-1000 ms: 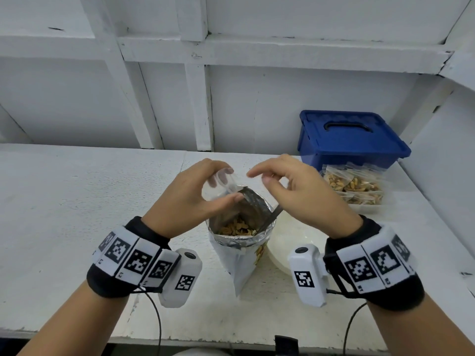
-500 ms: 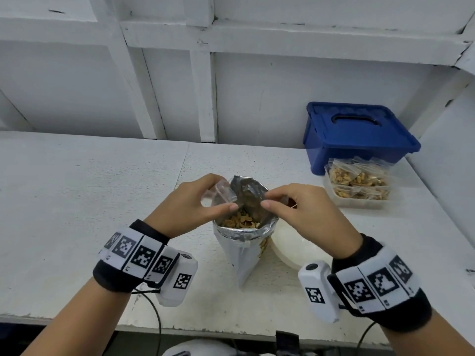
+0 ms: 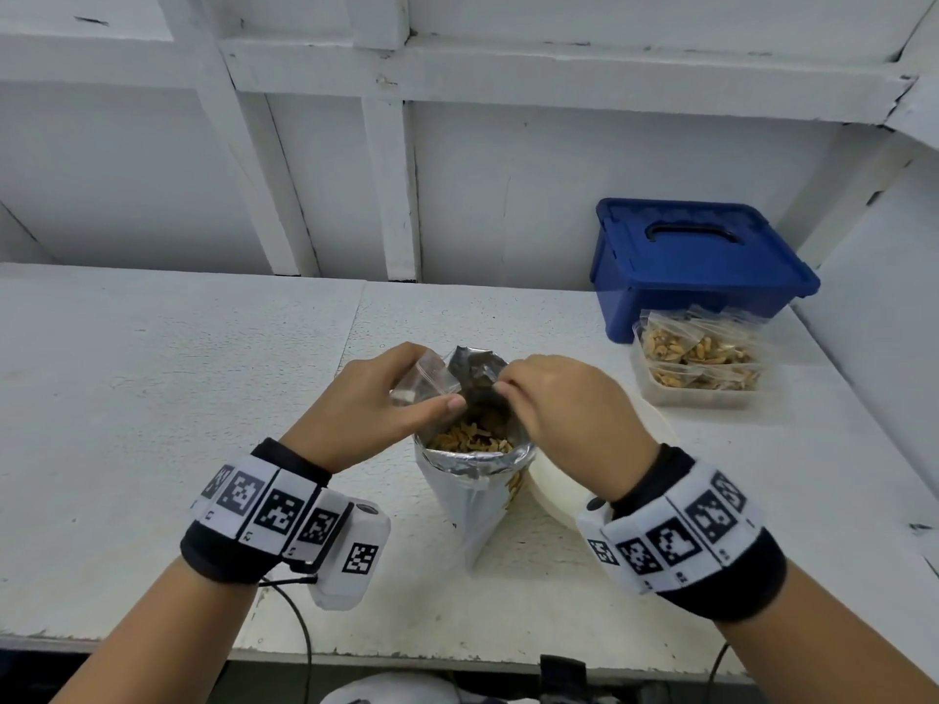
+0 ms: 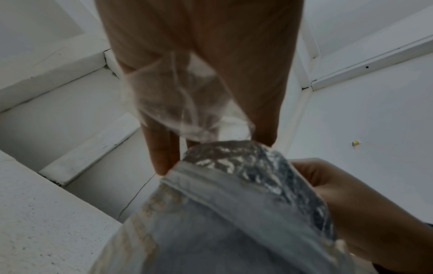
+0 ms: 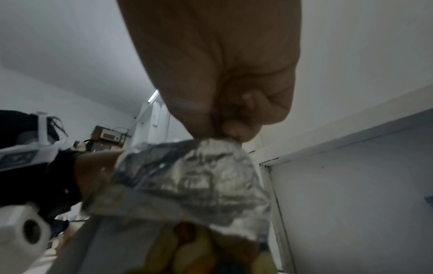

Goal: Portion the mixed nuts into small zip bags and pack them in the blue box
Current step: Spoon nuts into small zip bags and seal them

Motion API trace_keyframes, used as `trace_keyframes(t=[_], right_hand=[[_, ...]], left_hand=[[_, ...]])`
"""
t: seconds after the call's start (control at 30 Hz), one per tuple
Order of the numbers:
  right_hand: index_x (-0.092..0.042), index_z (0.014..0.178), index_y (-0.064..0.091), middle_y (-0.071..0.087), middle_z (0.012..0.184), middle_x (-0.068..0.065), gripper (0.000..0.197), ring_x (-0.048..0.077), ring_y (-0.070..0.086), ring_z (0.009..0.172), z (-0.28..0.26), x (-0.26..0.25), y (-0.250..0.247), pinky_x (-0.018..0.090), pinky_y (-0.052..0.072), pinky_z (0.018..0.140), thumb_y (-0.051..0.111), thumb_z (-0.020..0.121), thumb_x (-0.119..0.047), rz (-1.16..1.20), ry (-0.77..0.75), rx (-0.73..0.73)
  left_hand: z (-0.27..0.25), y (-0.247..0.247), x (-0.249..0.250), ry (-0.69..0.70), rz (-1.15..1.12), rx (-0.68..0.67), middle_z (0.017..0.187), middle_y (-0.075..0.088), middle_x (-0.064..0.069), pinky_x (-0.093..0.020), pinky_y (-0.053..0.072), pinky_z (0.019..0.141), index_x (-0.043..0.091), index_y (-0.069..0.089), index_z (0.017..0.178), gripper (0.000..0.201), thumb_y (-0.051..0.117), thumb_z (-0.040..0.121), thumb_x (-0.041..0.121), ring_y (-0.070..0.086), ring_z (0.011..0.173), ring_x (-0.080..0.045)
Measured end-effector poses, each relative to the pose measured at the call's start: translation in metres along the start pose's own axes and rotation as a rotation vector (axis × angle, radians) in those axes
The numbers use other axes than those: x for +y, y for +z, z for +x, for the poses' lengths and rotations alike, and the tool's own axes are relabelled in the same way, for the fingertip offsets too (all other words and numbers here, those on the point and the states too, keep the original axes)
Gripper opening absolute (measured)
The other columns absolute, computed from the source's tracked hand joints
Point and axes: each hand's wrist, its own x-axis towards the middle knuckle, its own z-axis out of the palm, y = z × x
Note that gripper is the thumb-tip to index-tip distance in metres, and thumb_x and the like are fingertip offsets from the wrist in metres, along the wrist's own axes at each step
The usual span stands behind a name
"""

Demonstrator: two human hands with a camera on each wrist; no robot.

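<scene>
An open foil bag of mixed nuts (image 3: pixel 475 500) stands on the white table (image 3: pixel 152 398), with nuts (image 3: pixel 472 437) showing inside. My left hand (image 3: pixel 434 383) pinches a small clear zip bag (image 3: pixel 414 386) at the foil bag's left rim. The left wrist view shows this zip bag (image 4: pixel 185 103) hanging under my fingers, just above the foil edge (image 4: pixel 246 163). My right hand (image 3: pixel 505 386) pinches the foil bag's raised back edge, and the right wrist view shows the fingertips (image 5: pixel 230 130) closed on the foil (image 5: pixel 199 176). The blue box (image 3: pixel 696 266) sits lidded at the back right.
In front of the blue box, a clear tub (image 3: pixel 701 393) holds several filled zip bags of nuts. A white round dish (image 3: pixel 551 500) lies right of the foil bag, partly under my right wrist. A wall and shelf frame stand behind the table.
Both hands have come down onto the foil bag's mouth. My right hand went from hovering with a dark handle under it to pinching the foil edge. The zip bag stayed in my left hand.
</scene>
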Motion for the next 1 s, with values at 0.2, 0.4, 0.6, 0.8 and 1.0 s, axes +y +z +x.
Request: trace_keyframes(t=[0.2, 0.4, 0.6, 0.8, 1.0], right_hand=[[-0.018, 0.101, 0.068, 0.070, 0.088, 0.002, 0.030, 0.019, 0.060, 0.081, 0.006, 0.000, 0.006, 0.031, 0.045, 0.068, 0.043, 0.097, -0.035, 0.105, 0.017, -0.022], [-0.016, 0.085, 0.070, 0.069, 0.075, 0.002, 0.029, 0.016, 0.061, 0.073, 0.009, 0.007, 0.006, 0.032, 0.047, 0.069, 0.048, 0.095, -0.033, 0.353, 0.181, 0.015], [-0.020, 0.076, 0.066, 0.060, 0.055, -0.008, 0.028, -0.001, 0.057, 0.051, 0.010, 0.018, -0.001, 0.009, 0.041, 0.054, 0.048, 0.095, -0.030, 0.649, 0.355, 0.130], [-0.016, 0.073, 0.061, 0.062, 0.053, 0.000, 0.029, 0.013, 0.063, 0.052, 0.008, 0.032, -0.006, 0.025, 0.055, 0.057, 0.047, 0.096, -0.028, 0.881, 0.514, 0.171], [-0.011, 0.075, 0.060, 0.060, 0.057, 0.006, 0.028, 0.009, 0.060, 0.046, 0.005, 0.037, -0.013, 0.021, 0.054, 0.049, 0.047, 0.096, -0.024, 1.014, 0.583, 0.199]], left_hand=[[0.000, 0.001, 0.003, 0.004, 0.033, 0.019, 0.076, 0.061, 0.020, -0.007, 0.041, 0.061, 0.043, 0.048, 0.087, 0.035, 0.052, 0.064, 0.068, 0.058, 0.077, 0.008], [0.002, 0.002, 0.005, -0.004, 0.050, 0.009, 0.074, 0.060, 0.020, -0.006, 0.041, 0.061, 0.044, 0.048, 0.083, 0.032, 0.051, 0.064, 0.069, 0.057, 0.078, 0.007], [0.003, 0.001, 0.011, -0.035, 0.030, -0.001, 0.073, 0.060, 0.017, -0.006, 0.040, 0.061, 0.041, 0.050, 0.085, 0.027, 0.065, 0.073, 0.060, 0.056, 0.073, 0.009], [0.002, -0.005, 0.008, -0.083, -0.018, -0.014, 0.090, 0.065, 0.017, -0.014, 0.049, 0.068, 0.039, 0.055, 0.095, 0.048, 0.050, 0.060, 0.072, 0.059, 0.086, 0.002], [0.003, -0.017, 0.010, -0.058, 0.115, -0.028, 0.098, 0.061, 0.018, -0.015, 0.044, 0.069, 0.031, 0.056, 0.109, 0.076, 0.049, 0.052, 0.081, 0.056, 0.091, 0.004]])
